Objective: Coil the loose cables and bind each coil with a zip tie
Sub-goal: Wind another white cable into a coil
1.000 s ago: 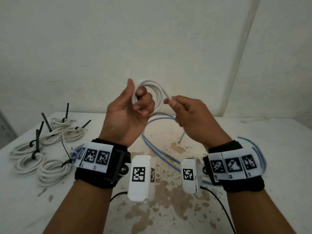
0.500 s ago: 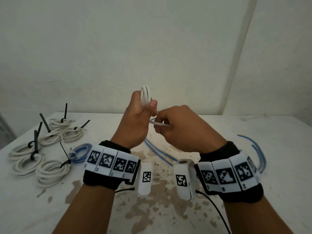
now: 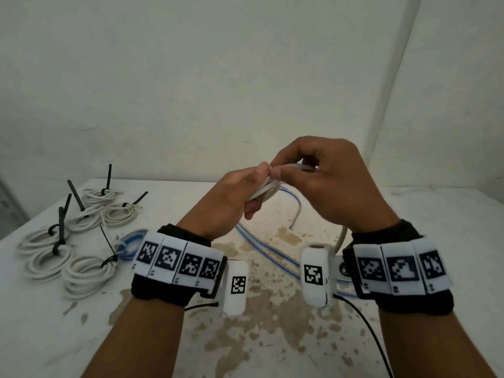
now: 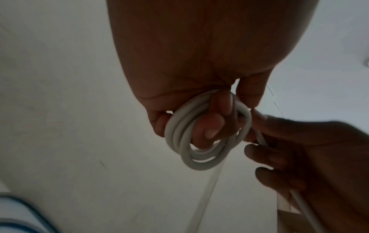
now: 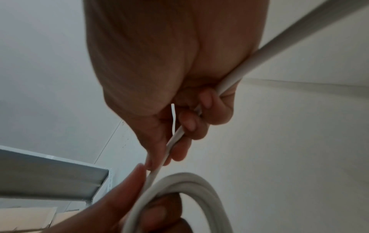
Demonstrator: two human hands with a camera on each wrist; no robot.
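Note:
My left hand grips a small coil of white cable, held above the table; the loops wrap around its fingers in the left wrist view, coil. My right hand sits just right of the coil and pinches the cable's free end, whose bare tip sticks out between its fingers. The coil shows low in the right wrist view. The tail hangs down behind my right wrist. No zip tie is on this coil.
Several white coils bound with black zip ties lie at the table's left. A blue coil lies beside them. Loose blue cables run across the stained table under my hands, toward the right edge.
The coil has turned from upright to nearly flat in my left hand. My right hand has risen above and over it, carrying the free end around the loops.

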